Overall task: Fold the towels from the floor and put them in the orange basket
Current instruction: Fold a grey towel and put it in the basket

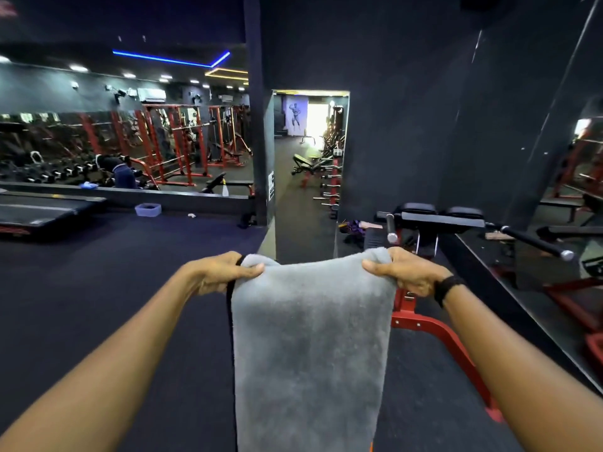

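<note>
Towel, grey terry cloth, rectangular (310,337): hangs lengthwise below the fingers, top edge stretched between them. Left hand (222,272) and right hand (404,270) each pinch a top corner, fingers curled. Advised: keep corners level, bring them together evenly.

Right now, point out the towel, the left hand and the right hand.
towel (311,347), head view, middle of the hanging grey cloth.
left hand (225,272), head view, back of the hand gripping the top left corner.
right hand (404,272), head view, back of the hand gripping the top right corner.
</note>
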